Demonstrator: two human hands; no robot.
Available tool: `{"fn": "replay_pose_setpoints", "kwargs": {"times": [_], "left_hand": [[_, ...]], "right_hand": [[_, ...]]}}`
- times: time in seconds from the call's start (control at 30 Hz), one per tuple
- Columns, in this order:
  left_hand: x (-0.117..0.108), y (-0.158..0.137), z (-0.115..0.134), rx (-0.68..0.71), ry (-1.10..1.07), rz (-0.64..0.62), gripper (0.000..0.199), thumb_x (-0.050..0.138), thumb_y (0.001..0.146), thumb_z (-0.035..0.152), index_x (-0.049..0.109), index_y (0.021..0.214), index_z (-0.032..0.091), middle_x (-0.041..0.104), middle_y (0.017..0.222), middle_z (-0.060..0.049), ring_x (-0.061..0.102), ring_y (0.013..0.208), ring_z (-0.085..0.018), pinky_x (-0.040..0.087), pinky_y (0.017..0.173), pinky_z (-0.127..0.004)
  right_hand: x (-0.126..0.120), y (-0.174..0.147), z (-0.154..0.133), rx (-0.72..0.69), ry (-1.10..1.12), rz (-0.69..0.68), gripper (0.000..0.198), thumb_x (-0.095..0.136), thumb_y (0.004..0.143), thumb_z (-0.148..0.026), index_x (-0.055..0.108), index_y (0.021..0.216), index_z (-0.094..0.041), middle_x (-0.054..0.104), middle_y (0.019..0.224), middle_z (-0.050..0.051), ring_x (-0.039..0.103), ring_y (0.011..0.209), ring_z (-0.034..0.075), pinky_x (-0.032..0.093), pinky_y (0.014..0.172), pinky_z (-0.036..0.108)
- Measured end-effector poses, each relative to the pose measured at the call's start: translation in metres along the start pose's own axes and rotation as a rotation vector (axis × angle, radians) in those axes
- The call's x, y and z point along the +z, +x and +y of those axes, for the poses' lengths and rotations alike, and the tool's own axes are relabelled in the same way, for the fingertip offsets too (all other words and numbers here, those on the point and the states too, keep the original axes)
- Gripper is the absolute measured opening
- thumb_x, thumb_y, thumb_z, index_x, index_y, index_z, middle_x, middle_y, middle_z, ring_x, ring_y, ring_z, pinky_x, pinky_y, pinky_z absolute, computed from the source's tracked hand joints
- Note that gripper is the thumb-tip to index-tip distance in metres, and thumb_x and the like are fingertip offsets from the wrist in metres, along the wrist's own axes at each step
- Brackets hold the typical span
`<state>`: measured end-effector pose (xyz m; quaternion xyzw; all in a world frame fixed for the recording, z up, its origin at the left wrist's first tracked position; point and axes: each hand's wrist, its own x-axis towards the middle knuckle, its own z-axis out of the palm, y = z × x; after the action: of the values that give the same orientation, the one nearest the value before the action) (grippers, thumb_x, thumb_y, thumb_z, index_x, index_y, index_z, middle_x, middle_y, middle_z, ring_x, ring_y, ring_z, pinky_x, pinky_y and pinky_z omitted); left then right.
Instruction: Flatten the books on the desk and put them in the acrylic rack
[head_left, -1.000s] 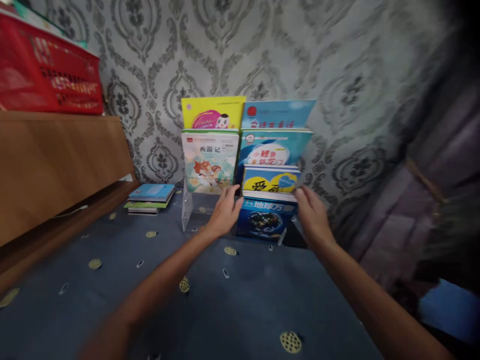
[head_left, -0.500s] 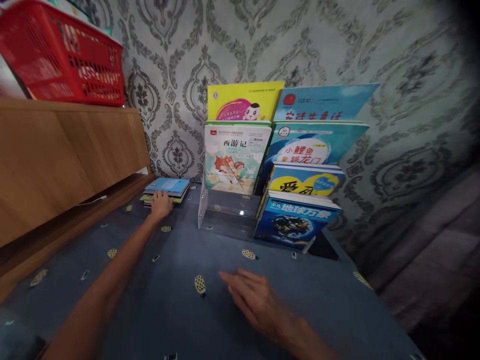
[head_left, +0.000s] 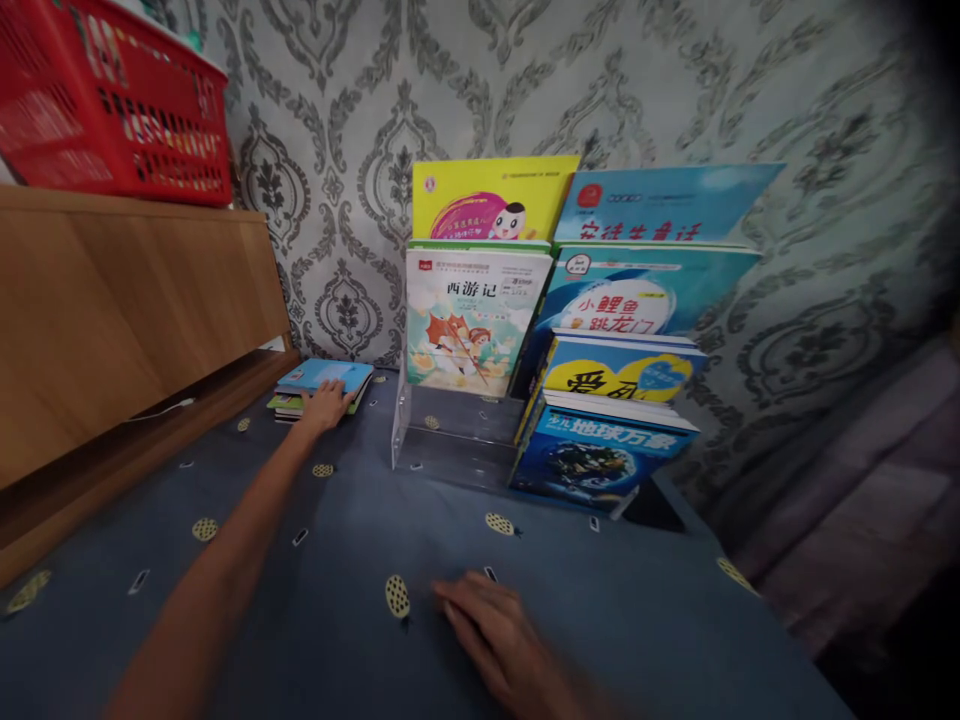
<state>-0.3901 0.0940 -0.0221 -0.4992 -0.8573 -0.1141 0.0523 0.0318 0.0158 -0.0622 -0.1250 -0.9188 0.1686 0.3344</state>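
Books in hand: a small flat stack of books (head_left: 322, 385) lies at the left middle of the frame, on the blue patterned tabletop (head_left: 360, 640), close under the wooden cabinet (head_left: 112, 320).
Right hand: nearest to the camera, at the lower centre; the right hand (head_left: 499, 640) lies loosely open, fingers spread flat on the cloth, holding nothing.
Left hand: stretched out farther back; the left hand (head_left: 324, 405) rests with fingers narrow on the near edge of the stack, touching the top light-blue cover. Whether the thumb has hooked under it cannot be told.
Step in hand: judging by the reach, taking a book off the stack.
Next move calls for: a firm pinch on one cover only, then a lift clear of those below.
Beyond the stack: a clear acrylic stand (head_left: 450, 440) with tiered picture books (head_left: 615, 400); its front left slots show bare.
In the way: nothing lies between stack and stand, only the stand's clear side wall.
Farthest: a red basket (head_left: 112, 110) on the cabinet, upper left, and damask wallpaper (head_left: 750, 90).
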Motion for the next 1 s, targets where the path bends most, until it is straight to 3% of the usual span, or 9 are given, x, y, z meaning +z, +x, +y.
{"fn": "replay_pose_setpoints", "kwargs": {"times": [0.13,0.37,0.5,0.63,0.8,1.0], "left_hand": [[-0.007,-0.023,-0.006,0.058,0.052,0.005,0.044,0.036,0.104,0.041,0.049,0.139,0.019,0.044,0.155,-0.019,0.032,0.148,-0.032,0.029,0.114,-0.06],[-0.028,-0.065,-0.014,0.115,0.18,0.056,0.051,0.038,0.101,0.056,0.063,0.118,0.016,0.066,0.126,-0.019,0.058,0.122,-0.036,0.034,0.108,-0.057],[-0.027,-0.073,-0.011,0.078,0.259,0.073,0.059,0.045,0.096,0.06,0.056,0.129,0.013,0.06,0.132,-0.023,0.057,0.121,-0.04,0.04,0.102,-0.06],[-0.017,-0.071,-0.004,-0.009,0.314,0.052,0.061,0.051,0.096,0.043,0.042,0.145,0.009,0.047,0.147,-0.028,0.046,0.133,-0.045,0.039,0.102,-0.064],[-0.011,-0.08,0.001,-0.012,0.352,0.035,0.059,0.041,0.092,0.015,0.037,0.148,-0.001,0.04,0.151,-0.034,0.041,0.138,-0.05,0.031,0.107,-0.067],[-0.023,-0.122,-0.017,0.059,0.368,-0.066,0.064,0.041,0.087,0.006,0.038,0.15,0.009,0.039,0.156,-0.026,0.037,0.144,-0.043,0.036,0.109,-0.062]], "right_hand": [[-0.006,0.007,-0.007,-0.007,0.038,-0.027,0.034,0.039,0.105,-0.026,0.067,0.124,-0.025,0.079,0.103,0.006,0.075,0.099,0.02,0.062,0.088,0.031],[0.0,0.005,-0.003,-0.012,0.044,-0.054,0.032,0.045,0.102,-0.02,0.067,0.125,-0.025,0.078,0.104,0.006,0.074,0.099,0.019,0.06,0.089,0.03],[0.005,0.003,0.003,-0.004,0.059,-0.066,0.03,0.045,0.102,-0.02,0.067,0.122,-0.025,0.078,0.103,0.006,0.074,0.099,0.02,0.06,0.088,0.031],[0.007,0.002,0.005,0.009,0.063,-0.085,0.03,0.044,0.104,-0.024,0.067,0.123,-0.024,0.078,0.103,0.006,0.074,0.099,0.02,0.058,0.095,0.036],[0.007,0.002,0.004,0.01,0.08,-0.073,0.031,0.043,0.104,-0.024,0.067,0.122,-0.023,0.078,0.104,0.007,0.073,0.101,0.02,0.059,0.092,0.036],[0.011,-0.001,0.01,0.032,0.085,-0.091,0.03,0.046,0.103,-0.023,0.067,0.123,-0.023,0.078,0.107,0.008,0.073,0.104,0.022,0.059,0.095,0.04]]}}
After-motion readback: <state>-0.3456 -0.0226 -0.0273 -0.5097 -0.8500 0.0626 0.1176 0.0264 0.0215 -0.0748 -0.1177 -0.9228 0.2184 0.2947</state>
